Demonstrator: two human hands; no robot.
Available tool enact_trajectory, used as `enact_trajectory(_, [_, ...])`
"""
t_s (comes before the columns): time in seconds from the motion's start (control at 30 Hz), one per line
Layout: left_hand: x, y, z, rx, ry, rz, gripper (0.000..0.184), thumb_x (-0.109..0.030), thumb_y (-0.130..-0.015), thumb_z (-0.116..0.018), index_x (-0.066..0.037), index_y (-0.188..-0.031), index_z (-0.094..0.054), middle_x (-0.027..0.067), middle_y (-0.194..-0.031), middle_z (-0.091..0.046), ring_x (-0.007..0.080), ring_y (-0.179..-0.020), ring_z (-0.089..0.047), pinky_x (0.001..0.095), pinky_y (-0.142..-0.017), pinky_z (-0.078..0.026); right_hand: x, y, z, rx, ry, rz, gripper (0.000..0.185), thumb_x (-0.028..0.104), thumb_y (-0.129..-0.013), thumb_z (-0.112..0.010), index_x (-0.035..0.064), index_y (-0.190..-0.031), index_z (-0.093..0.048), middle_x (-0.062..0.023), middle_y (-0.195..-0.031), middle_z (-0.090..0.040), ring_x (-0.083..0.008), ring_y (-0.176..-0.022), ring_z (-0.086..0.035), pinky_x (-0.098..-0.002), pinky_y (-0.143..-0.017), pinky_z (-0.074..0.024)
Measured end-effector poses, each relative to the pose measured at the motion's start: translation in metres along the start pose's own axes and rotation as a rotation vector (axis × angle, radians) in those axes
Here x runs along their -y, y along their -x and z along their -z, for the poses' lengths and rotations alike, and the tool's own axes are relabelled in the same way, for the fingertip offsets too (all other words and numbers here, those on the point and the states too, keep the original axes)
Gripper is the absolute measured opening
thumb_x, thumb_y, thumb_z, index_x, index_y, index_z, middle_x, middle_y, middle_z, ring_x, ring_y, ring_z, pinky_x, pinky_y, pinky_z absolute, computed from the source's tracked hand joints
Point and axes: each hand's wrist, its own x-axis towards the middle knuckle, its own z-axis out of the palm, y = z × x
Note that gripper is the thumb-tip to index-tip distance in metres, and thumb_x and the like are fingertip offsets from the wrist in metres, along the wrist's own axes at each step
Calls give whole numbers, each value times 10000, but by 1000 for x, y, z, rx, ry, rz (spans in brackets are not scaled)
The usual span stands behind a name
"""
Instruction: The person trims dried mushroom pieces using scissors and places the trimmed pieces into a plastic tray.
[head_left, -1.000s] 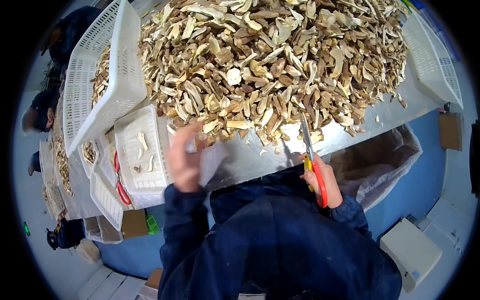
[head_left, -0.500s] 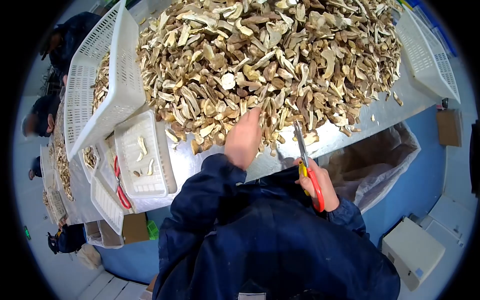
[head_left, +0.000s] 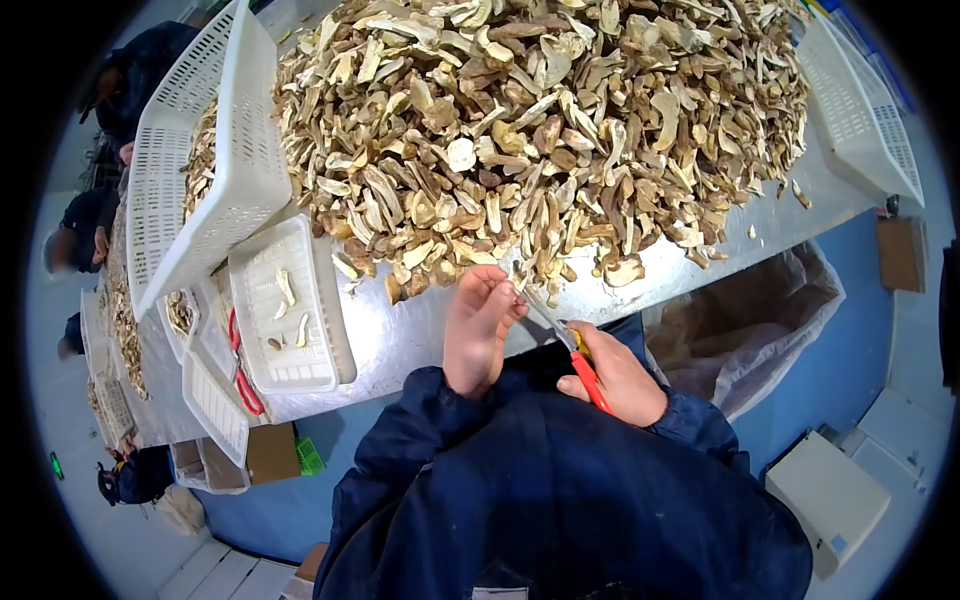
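Note:
My left hand is at the near edge of a large heap of dried mushroom slices, its thumb and fingers pinched on a small pale slice. My right hand is closed round the red and yellow handles of scissors. The blades point up and left, with their tips at the slice by my left fingertips. Whether the blades touch the slice is too small to tell. Both hands are over the near edge of the metal table.
A shallow white tray with several pieces lies left, beside red-handled scissors. Tall white baskets stand left and right. A lined box sits below the table's edge. Other people are at the far left.
My left hand has come back from the heap's edge with a slice between its fingers. My right hand has moved left and turned the scissors toward it.

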Motion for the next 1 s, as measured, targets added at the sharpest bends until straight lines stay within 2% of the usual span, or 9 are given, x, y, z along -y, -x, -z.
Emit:
enact_trajectory(0.33, [12, 14, 18, -34, -21, 68, 70, -60, -936, -566, -89, -998, -555, -8, -878, -560, 89, -780, -514, 243, -703, -419, -1, -4, -12, 115, -73, -97, 525, 427, -883, -625, -19, -1105, -458, -234, -690, -582, -434, -692, -600, -463, -615, -457])
enact_trajectory(0.57, [14, 14, 34, -189, 122, 167, 51, -113, -944, -559, -73, -970, -542, -2, -861, -546, 104, -764, -502, 232, -658, -420, -6, -10, -19, 156, -63, -101, 468, 430, -892, -611, -2, -1026, -492, -242, -672, -580, -442, -674, -596, -470, -601, -451])
enact_trajectory(0.67, [-4, 2, 45, -75, 326, 283, 97, -163, -961, -522, -73, -935, -545, 0, -860, -535, 106, -773, -496, 221, -644, -415, -17, -3, -17, 46, -114, -43, 473, 442, -896, -600, 2, -1046, -514, -231, -705, -587, -433, -698, -606, -453, -606, -455])
enact_trajectory(0.77, [-3, -26, 52, 198, 66, 174, 158, -216, -964, -502, -85, -890, -550, -12, -801, -517, 116, -697, -484, 227, -595, -404, -16, 9, -6, -91, -212, -45, 506, 460, -899, -585, 3, -1109, -523, -208, -722, -582, -421, -716, -609, -420, -621, -458])
enact_trajectory(0.8, [-10, -34, 35, 59, -351, 271, 160, -220, -923, -566, -69, -873, -562, 8, -709, -521, 125, -610, -484, 260, -530, -393, -19, 12, -5, -140, -256, -56, 524, 468, -899, -581, 4, -1135, -519, -198, -723, -577, -416, -716, -607, -409, -628, -457])
enact_trajectory(0.9, [7, -46, -13, -14, -1286, -434, 192, -213, -866, -641, -40, -887, -561, 57, -643, -552, 186, -537, -525, 317, -492, -406, -32, 19, -2, -220, -303, -102, 578, 509, -894, -567, 4, -1169, -513, -156, -691, -538, -342, -658, -579, -367, -644, -443])
enact_trajectory(0.93, [17, -51, -16, -100, -1472, -566, 232, -200, -822, -688, -23, -917, -571, 122, -667, -599, 275, -565, -590, 372, -519, -443, -33, 20, -1, -246, -306, -102, 581, 517, -893, -565, 4, -1164, -515, -150, -687, -532, -324, -648, -572, -361, -642, -441])
enact_trajectory(0.97, [18, -53, -19, -110, -1517, -525, 242, -204, -815, -694, -30, -928, -571, 134, -712, -620, 305, -620, -607, 393, -548, -461, -34, 21, 1, -270, -310, -103, 585, 524, -892, -563, 5, -1158, -517, -145, -683, -527, -305, -637, -564, -355, -640, -438])
enact_trajectory(1.0, [19, -54, -22, -121, -1564, -483, 253, -209, -808, -701, -37, -939, -570, 146, -758, -641, 335, -675, -624, 414, -577, -480, -33, 22, 4, -237, -319, -161, 763, 660, -850, -516, -31, -1174, -507, -93, -848, -532, -157, -750, -560, -323, -690, -549])
